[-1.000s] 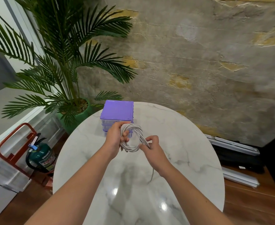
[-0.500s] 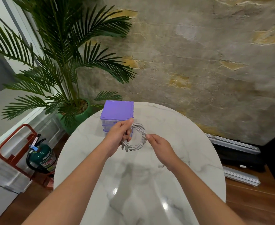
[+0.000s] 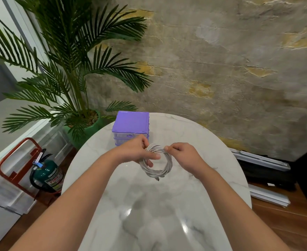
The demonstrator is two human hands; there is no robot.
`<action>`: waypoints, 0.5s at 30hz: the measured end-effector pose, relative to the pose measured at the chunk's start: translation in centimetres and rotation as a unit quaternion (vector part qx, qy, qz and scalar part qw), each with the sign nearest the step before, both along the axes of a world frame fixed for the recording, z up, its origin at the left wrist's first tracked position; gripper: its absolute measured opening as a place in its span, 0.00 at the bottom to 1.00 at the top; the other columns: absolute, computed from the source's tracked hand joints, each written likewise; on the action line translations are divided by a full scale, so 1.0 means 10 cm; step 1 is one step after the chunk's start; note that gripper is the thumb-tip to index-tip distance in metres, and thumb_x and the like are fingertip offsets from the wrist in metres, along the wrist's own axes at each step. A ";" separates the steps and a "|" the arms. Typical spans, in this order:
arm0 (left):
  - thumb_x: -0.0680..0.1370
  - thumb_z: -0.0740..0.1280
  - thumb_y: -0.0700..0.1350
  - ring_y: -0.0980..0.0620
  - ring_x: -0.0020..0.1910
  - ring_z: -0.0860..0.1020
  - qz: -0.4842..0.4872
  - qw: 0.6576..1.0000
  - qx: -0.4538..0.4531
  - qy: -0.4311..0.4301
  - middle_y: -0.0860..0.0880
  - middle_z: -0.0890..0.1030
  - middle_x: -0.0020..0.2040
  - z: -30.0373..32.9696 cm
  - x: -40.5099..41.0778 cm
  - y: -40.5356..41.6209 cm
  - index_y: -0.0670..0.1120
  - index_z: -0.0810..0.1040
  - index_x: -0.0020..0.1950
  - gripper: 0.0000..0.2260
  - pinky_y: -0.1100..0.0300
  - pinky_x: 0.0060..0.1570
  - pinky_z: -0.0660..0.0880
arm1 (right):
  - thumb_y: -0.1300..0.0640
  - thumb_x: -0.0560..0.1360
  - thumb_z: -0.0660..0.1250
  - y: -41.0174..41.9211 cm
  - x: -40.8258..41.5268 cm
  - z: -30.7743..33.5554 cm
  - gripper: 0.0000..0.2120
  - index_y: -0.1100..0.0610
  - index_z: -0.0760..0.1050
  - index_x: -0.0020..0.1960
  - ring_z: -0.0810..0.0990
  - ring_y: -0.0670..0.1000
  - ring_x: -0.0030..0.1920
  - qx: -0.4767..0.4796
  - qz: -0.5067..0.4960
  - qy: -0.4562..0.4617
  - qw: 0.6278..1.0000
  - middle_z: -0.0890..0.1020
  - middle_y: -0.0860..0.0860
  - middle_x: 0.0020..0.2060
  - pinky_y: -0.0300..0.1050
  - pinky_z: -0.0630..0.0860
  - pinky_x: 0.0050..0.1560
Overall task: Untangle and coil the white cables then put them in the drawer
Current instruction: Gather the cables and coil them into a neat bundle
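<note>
White coiled cable (image 3: 156, 163) held over the marble table (image 3: 212, 160): left hand (image 3: 136, 151) grips it, right hand (image 3: 181, 153) seemingly pinches its top

left hand (image 3: 137, 151): curled, gripping | right hand (image 3: 182, 153): pinching
</note>
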State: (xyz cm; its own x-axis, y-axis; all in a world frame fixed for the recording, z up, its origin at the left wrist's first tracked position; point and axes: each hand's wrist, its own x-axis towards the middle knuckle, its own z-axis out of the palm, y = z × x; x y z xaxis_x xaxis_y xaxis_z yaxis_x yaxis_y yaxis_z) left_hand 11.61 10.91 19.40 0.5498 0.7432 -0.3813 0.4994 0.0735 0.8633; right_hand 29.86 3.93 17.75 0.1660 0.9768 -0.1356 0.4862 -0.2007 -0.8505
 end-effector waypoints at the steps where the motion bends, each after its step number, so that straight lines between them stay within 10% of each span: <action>1: 0.70 0.77 0.42 0.47 0.39 0.84 -0.021 1.000 0.013 0.015 0.43 0.84 0.41 -0.01 0.03 -0.01 0.46 0.63 0.51 0.23 0.53 0.40 0.76 | 0.50 0.78 0.65 0.00 -0.01 0.02 0.15 0.58 0.78 0.38 0.67 0.48 0.32 -0.007 0.011 -0.008 1.000 0.72 0.49 0.29 0.44 0.64 0.35; 7: 0.78 0.68 0.45 0.55 0.36 0.78 -0.097 0.987 0.090 0.088 0.52 0.76 0.44 -0.07 0.19 -0.10 0.50 0.69 0.59 0.12 0.62 0.37 0.78 | 0.52 0.79 0.56 0.02 -0.04 0.09 0.15 0.61 0.75 0.44 0.72 0.51 0.39 -0.009 0.017 -0.008 1.000 0.77 0.51 0.38 0.47 0.68 0.41; 10: 0.78 0.67 0.53 0.52 0.38 0.78 -0.044 0.995 0.072 0.048 0.52 0.75 0.46 -0.13 0.20 -0.11 0.54 0.72 0.52 0.07 0.49 0.49 0.80 | 0.55 0.77 0.57 0.02 0.03 0.09 0.11 0.62 0.71 0.46 0.70 0.51 0.38 0.003 0.025 0.036 0.999 0.75 0.51 0.36 0.48 0.66 0.41; 15: 0.79 0.66 0.52 0.54 0.33 0.68 0.051 0.997 0.026 -0.059 0.47 0.71 0.42 -0.10 0.15 -0.10 0.48 0.75 0.52 0.09 0.59 0.36 0.73 | 0.57 0.73 0.56 0.00 0.18 0.10 0.11 0.56 0.76 0.44 0.68 0.47 0.36 0.010 0.044 0.065 0.997 0.72 0.46 0.33 0.42 0.66 0.41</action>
State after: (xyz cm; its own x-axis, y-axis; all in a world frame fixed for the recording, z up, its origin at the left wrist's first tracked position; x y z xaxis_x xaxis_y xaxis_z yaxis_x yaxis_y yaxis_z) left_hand 13.10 9.91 18.36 0.5092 0.8145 -0.2782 0.3860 0.0729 0.9196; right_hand 31.64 3.92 18.79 0.0626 0.9896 -0.1299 0.3859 -0.1440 -0.9112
